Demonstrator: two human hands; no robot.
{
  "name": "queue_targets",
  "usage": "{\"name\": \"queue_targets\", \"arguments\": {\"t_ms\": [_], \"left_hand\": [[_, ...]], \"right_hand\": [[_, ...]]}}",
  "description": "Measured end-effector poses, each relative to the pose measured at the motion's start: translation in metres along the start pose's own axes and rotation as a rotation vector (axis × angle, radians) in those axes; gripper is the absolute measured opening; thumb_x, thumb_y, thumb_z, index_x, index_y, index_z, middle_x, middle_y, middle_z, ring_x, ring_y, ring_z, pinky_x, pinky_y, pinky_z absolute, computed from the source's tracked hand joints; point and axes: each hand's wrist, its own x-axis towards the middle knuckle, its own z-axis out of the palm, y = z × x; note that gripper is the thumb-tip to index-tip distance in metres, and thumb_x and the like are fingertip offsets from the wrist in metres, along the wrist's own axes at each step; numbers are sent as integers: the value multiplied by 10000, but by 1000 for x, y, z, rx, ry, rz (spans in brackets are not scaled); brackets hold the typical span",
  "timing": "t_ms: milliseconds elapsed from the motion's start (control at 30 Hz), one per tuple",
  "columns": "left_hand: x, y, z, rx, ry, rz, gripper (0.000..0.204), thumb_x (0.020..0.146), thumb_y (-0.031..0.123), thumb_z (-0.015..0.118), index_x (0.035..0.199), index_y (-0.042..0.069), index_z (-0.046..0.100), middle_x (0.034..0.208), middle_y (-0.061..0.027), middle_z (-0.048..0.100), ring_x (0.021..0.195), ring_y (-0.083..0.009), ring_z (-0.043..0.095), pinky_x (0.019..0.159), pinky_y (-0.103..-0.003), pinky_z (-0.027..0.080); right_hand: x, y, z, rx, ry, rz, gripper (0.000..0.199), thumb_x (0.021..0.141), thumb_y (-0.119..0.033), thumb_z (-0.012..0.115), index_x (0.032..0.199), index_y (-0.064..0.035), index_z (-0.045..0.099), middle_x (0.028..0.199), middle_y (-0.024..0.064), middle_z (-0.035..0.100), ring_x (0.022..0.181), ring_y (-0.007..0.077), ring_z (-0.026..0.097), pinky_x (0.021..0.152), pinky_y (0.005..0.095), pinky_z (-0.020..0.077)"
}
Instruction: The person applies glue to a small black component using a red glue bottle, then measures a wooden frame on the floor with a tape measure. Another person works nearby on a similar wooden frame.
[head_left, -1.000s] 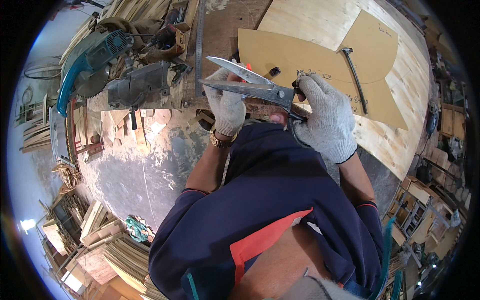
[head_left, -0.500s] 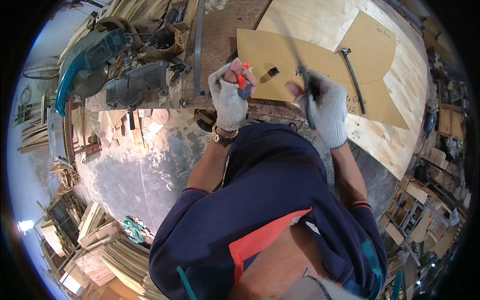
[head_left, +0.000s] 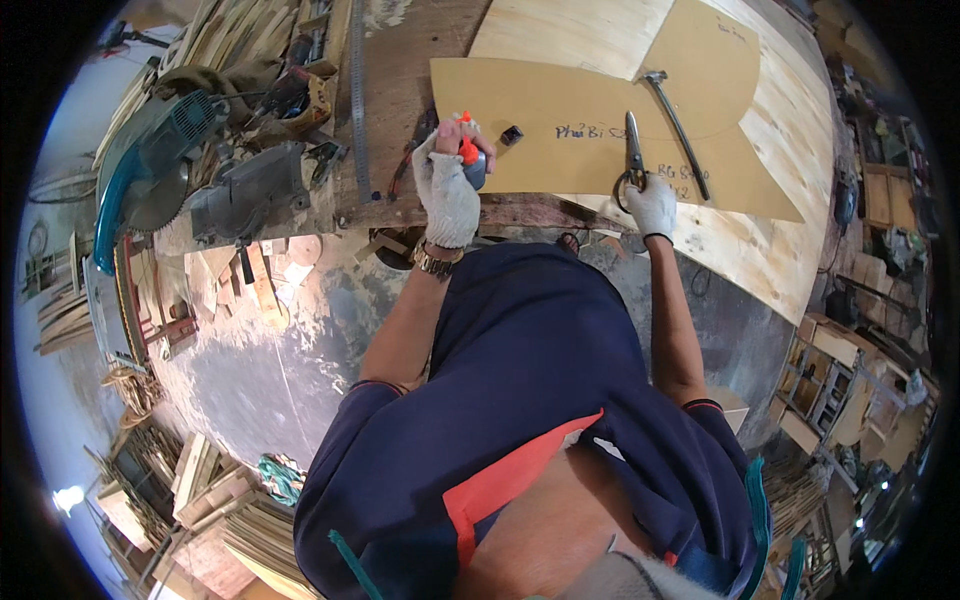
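My left hand (head_left: 452, 185), in a white knit glove with bare fingertips, is closed around a small dark bottle (head_left: 475, 172) with an orange-red nozzle. Most of the bottle is hidden by the fingers. To the right, my gloved right hand (head_left: 650, 206) grips the handles of a pair of scissors (head_left: 634, 150). The blades point away from me over a large tan template sheet (head_left: 530, 90) with handwriting on it. A hammer (head_left: 680, 135) lies on the sheet just right of the scissors. Near my left fingers sits a small dark block (head_left: 511, 135).
Under the sheet lies light plywood (head_left: 770, 250) on the workbench (head_left: 405, 70). A teal miter saw (head_left: 150, 170) stands at the left, beside a metal vise (head_left: 255, 190). A long steel ruler (head_left: 358, 100) lies left of the sheet. Stacked wood strips (head_left: 270, 540) fill the lower left.
My right hand has carried the scissors down onto the sheet, out to the right of the body. The left hand keeps the bottle and stays near the sheet's left edge.
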Motion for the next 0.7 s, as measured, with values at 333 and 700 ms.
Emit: {"name": "queue_targets", "arguments": {"t_ms": [333, 700], "left_hand": [[-19, -45, 70, 86, -313, -141, 519, 1091, 430, 415, 923, 19, 682, 830, -53, 676, 674, -128, 619, 651, -270, 506], [-23, -46, 59, 196, -438, -188, 519, 1082, 460, 444, 1170, 14, 695, 928, -29, 676, 712, -121, 623, 675, -301, 552]], "right_hand": [[-80, -123, -43, 1866, -1053, 517, 537, 1023, -560, 510, 1139, -44, 603, 823, 105, 676, 601, 184, 638, 477, 266, 521], [-77, -107, -27, 2534, -1127, 621, 360, 1046, -384, 567, 1151, -40, 573, 827, 44, 527, 599, 91, 484, 465, 199, 427]]}}
